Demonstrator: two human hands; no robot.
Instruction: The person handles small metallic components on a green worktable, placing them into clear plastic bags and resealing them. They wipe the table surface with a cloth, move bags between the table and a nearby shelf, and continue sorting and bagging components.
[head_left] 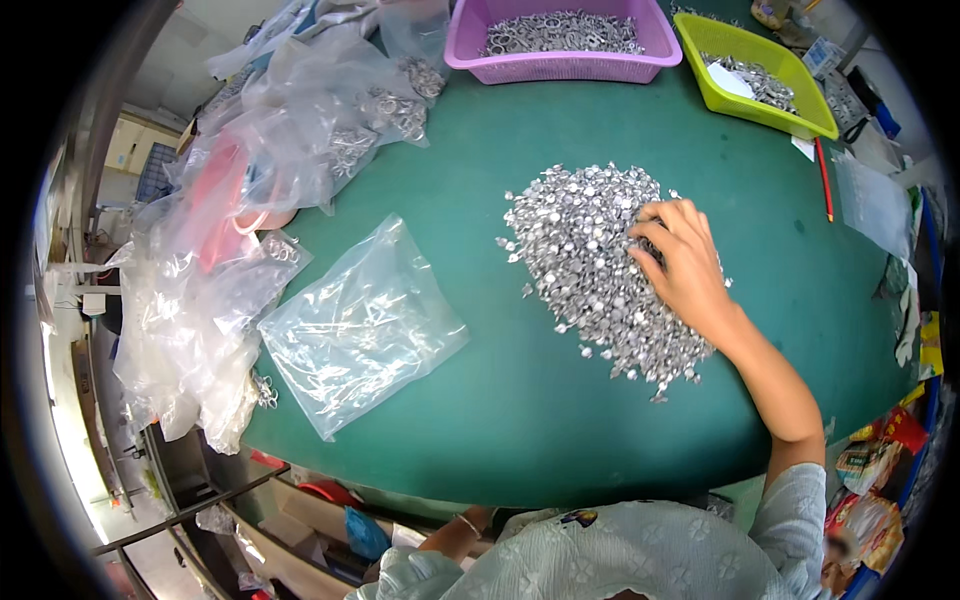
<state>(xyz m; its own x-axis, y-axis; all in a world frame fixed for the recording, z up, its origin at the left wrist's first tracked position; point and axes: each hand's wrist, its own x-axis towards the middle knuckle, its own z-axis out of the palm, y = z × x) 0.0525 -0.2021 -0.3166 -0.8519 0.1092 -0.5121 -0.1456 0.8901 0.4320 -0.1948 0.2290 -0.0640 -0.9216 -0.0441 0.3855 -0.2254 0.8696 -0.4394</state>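
Observation:
A heap of small shiny silver metal pieces [590,260] lies on the green tabletop [480,420]. My right hand [685,255] rests on the right side of this heap, its fingers bent and apart, thumb separate from the forefinger. Its fingertips touch the pieces, and I see nothing gripped between them. My left hand [478,517] is low at the table's near edge; a bracelet shows at the wrist, but the fingers are hidden. Left of the heap, a clear plastic bag [365,325] lies flat on the table.
Several clear bags [200,320], some with metal rings, crowd the left side. A purple basket [565,68] and a yellow-green basket [755,115], both holding metal parts, stand at the far edge. A red pencil [824,180] lies at the right, with open drawers [290,510] below the near edge.

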